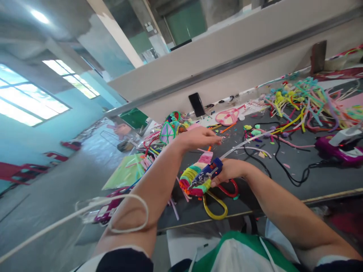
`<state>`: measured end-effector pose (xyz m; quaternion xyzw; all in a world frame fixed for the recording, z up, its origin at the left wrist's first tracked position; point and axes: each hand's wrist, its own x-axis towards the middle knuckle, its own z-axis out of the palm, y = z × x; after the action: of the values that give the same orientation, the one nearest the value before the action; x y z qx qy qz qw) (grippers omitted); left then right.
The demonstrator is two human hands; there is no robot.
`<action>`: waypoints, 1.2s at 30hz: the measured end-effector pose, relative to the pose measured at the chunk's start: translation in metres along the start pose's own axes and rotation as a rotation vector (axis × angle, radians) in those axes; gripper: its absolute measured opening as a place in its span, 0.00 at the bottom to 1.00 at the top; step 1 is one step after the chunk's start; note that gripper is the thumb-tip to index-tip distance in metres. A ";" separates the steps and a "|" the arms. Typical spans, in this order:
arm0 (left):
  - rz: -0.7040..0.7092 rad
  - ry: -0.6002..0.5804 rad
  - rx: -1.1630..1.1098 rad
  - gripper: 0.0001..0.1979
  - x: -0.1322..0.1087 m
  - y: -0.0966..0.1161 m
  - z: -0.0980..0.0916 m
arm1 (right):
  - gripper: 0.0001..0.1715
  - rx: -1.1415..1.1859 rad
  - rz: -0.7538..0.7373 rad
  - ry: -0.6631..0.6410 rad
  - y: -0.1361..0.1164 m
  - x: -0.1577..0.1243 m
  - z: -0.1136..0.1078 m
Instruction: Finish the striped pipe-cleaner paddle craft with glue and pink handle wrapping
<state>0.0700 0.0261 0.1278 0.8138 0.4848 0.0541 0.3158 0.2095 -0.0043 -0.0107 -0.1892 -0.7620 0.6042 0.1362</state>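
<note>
My right hand (230,170) grips a blue hot glue gun (209,172), with a long clear glue stick (241,144) running out of its back end. The gun points down to the left over a striped fuzzy craft piece (190,174) in yellow, green, white and pink. A yellow loop (216,216) and a red loop (235,190) lie beside that piece, under and in front of my right hand. My left hand (197,138) hovers above the craft piece with its fingers stretched out to the right, apparently holding nothing.
A tangled heap of coloured pipe cleaners (309,102) covers the back right. A purple device (340,149) with a black cord sits at the right. One phone (196,104) leans near the wall. Behind my left arm stands a green-edged craft piece (168,132). A white cord (85,209) crosses at left.
</note>
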 end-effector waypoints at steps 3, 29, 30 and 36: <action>0.023 -0.220 0.069 0.16 0.022 0.022 0.013 | 0.19 -0.026 0.015 -0.005 -0.005 -0.003 0.002; 0.107 -0.069 0.152 0.09 0.002 0.014 0.027 | 0.22 -0.046 0.170 0.252 -0.001 0.007 0.014; 0.113 -0.072 0.158 0.09 0.002 0.013 0.027 | 0.23 -0.049 0.173 0.252 0.000 0.007 0.014; 0.174 -0.079 0.199 0.09 -0.002 0.011 0.025 | 0.21 -0.064 0.131 0.254 0.005 0.009 0.015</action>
<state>0.0873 0.0089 0.1144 0.8816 0.4025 0.0008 0.2466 0.1955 -0.0118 -0.0194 -0.3177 -0.7434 0.5586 0.1858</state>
